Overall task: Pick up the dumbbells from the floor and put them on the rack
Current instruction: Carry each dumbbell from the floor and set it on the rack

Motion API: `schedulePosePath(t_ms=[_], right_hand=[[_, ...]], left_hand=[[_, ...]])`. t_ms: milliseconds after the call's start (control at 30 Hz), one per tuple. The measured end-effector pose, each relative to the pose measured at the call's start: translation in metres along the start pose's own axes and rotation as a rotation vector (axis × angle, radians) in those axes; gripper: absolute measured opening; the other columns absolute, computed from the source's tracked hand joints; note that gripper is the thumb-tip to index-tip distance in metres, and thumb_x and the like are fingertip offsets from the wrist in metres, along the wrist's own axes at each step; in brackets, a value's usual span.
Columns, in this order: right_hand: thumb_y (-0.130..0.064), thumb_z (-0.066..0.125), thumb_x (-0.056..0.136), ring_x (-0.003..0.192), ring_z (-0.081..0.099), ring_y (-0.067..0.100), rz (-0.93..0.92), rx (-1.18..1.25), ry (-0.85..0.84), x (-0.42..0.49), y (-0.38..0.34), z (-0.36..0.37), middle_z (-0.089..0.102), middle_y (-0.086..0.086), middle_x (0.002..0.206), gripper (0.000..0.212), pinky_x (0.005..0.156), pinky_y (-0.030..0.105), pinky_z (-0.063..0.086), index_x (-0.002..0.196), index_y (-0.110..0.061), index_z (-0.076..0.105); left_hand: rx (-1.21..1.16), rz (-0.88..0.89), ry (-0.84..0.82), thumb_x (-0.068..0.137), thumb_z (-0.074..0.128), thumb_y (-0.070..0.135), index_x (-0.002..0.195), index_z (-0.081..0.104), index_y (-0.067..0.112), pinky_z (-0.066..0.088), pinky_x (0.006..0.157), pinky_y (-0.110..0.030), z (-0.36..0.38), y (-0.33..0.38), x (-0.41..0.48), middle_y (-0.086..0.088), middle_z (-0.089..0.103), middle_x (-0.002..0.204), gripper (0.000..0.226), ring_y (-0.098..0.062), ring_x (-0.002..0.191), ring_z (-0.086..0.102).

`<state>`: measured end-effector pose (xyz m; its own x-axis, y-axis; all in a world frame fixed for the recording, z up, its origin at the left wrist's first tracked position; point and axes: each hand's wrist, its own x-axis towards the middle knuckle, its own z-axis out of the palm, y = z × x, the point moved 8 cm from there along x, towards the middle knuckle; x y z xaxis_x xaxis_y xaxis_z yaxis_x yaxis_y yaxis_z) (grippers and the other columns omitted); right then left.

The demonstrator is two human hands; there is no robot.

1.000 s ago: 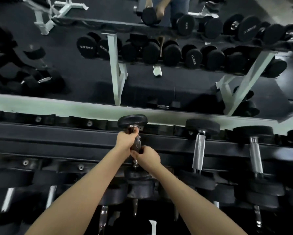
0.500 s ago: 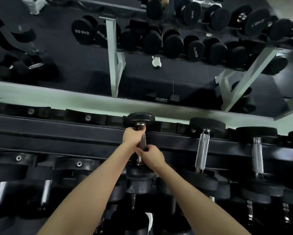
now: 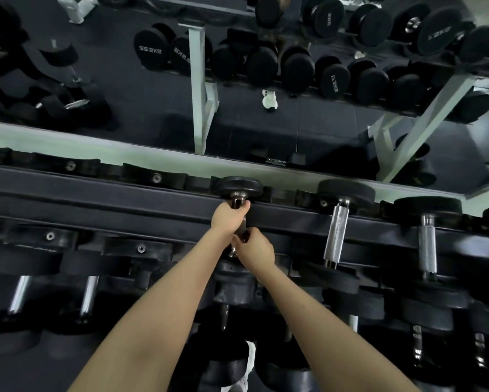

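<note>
A black dumbbell (image 3: 239, 187) with a chrome handle lies across the top tier of the black rack (image 3: 110, 199), its far head against the mirror's base. Both my hands grip its handle. My left hand (image 3: 229, 217) holds the far part just behind the far head. My right hand (image 3: 255, 248) holds the near part, above the near head (image 3: 233, 287). The handle is mostly hidden by my fingers.
Two more dumbbells (image 3: 336, 236) (image 3: 427, 241) rest on the same tier to the right. Lower tiers hold several others (image 3: 18, 292). Empty saddles (image 3: 155, 178) lie to the left. A mirror (image 3: 237, 123) behind reflects another rack and a person's white shoe.
The view has shifted slightly; my hands and the dumbbell sit a little further right and forward on the top tier. Both hands keep their grip on the handle.
</note>
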<state>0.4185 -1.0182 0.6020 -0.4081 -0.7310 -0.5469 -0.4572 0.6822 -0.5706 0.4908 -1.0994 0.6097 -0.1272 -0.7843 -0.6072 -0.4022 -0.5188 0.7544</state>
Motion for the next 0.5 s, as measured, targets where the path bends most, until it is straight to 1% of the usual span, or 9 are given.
schedulePosePath(t_ms=[100, 200, 233, 300, 333, 367, 433, 467, 500], right_hand=[[-0.043, 0.052, 0.092, 0.097, 0.064, 0.023, -0.079, -0.067, 0.117, -0.023, 0.001, -0.019, 0.067, 0.003, 0.105, 0.039, 0.074, 0.033, 0.047, 0.116, -0.012, 0.053], [-0.04, 0.052, 0.092, 0.103, 0.062, 0.023, -0.147, -0.091, 0.182, -0.054, 0.007, -0.033, 0.066, 0.002, 0.111, 0.039, 0.082, 0.032, 0.046, 0.121, -0.013, 0.054], [-0.039, 0.052, 0.092, 0.105, 0.062, 0.023, -0.165, -0.083, 0.188, -0.066, 0.01, -0.035, 0.066, 0.002, 0.112, 0.038, 0.083, 0.032, 0.046, 0.121, -0.014, 0.054], [-0.038, 0.052, 0.093, 0.105, 0.062, 0.022, -0.198, -0.073, 0.193, -0.095, 0.019, -0.038, 0.068, 0.002, 0.112, 0.036, 0.086, 0.032, 0.046, 0.119, -0.015, 0.056], [-0.039, 0.052, 0.093, 0.106, 0.062, 0.022, -0.216, -0.07, 0.19, -0.112, 0.024, -0.038, 0.068, 0.001, 0.111, 0.035, 0.087, 0.031, 0.045, 0.119, -0.016, 0.056], [-0.039, 0.053, 0.092, 0.106, 0.062, 0.021, -0.237, -0.065, 0.177, -0.13, 0.029, -0.037, 0.069, 0.001, 0.109, 0.035, 0.088, 0.03, 0.045, 0.119, -0.016, 0.057], [-0.04, 0.055, 0.091, 0.108, 0.062, 0.021, -0.281, -0.071, 0.12, -0.167, 0.042, -0.03, 0.07, 0.0, 0.108, 0.036, 0.089, 0.03, 0.044, 0.117, -0.016, 0.059], [-0.042, 0.057, 0.09, 0.109, 0.062, 0.021, -0.301, -0.084, 0.081, -0.186, 0.049, -0.024, 0.07, 0.0, 0.108, 0.037, 0.089, 0.03, 0.044, 0.117, -0.017, 0.06], [-0.043, 0.058, 0.088, 0.109, 0.062, 0.021, -0.322, -0.097, 0.035, -0.206, 0.058, -0.017, 0.07, 0.0, 0.108, 0.038, 0.089, 0.03, 0.044, 0.116, -0.018, 0.06]], left_hand=[[0.055, 0.031, 0.081, 0.09, 0.055, 0.039, 0.114, 0.061, 0.008, 0.05, 0.095, -0.043, -0.012, -0.003, -0.017, -0.007, 0.067, 0.109, 0.04, -0.027, 0.102, 0.063], [0.081, 0.058, 0.194, 0.091, 0.054, 0.036, 0.115, 0.059, 0.007, 0.047, 0.093, -0.034, -0.031, -0.016, -0.048, -0.001, 0.062, 0.105, 0.037, -0.022, 0.103, 0.059], [0.054, 0.059, 0.221, 0.091, 0.055, 0.035, 0.113, 0.06, 0.007, 0.046, 0.091, -0.034, -0.038, -0.025, -0.06, -0.003, 0.063, 0.105, 0.036, -0.023, 0.103, 0.059], [-0.026, 0.072, 0.234, 0.09, 0.057, 0.033, 0.101, 0.063, 0.008, 0.048, 0.09, -0.038, -0.047, -0.045, -0.089, -0.014, 0.067, 0.108, 0.028, -0.031, 0.103, 0.062], [-0.065, 0.081, 0.226, 0.09, 0.058, 0.031, 0.093, 0.062, 0.009, 0.051, 0.086, -0.039, -0.051, -0.056, -0.107, -0.018, 0.068, 0.104, 0.023, -0.033, 0.098, 0.064], [-0.108, 0.092, 0.218, 0.091, 0.057, 0.029, 0.084, 0.06, 0.011, 0.053, 0.077, -0.035, -0.055, -0.066, -0.128, -0.018, 0.067, 0.096, 0.019, -0.031, 0.086, 0.065], [-0.182, 0.101, 0.2, 0.093, 0.055, 0.024, 0.074, 0.054, 0.016, 0.048, 0.053, -0.019, -0.061, -0.088, -0.177, -0.008, 0.06, 0.077, 0.021, -0.016, 0.062, 0.055], [-0.197, 0.094, 0.194, 0.094, 0.054, 0.024, 0.074, 0.054, 0.017, 0.044, 0.048, -0.016, -0.064, -0.1, -0.203, -0.004, 0.057, 0.073, 0.021, -0.012, 0.058, 0.05], [-0.202, 0.082, 0.188, 0.094, 0.055, 0.026, 0.076, 0.054, 0.017, 0.045, 0.048, -0.016, -0.067, -0.114, -0.23, -0.002, 0.056, 0.072, 0.02, -0.011, 0.058, 0.049]])
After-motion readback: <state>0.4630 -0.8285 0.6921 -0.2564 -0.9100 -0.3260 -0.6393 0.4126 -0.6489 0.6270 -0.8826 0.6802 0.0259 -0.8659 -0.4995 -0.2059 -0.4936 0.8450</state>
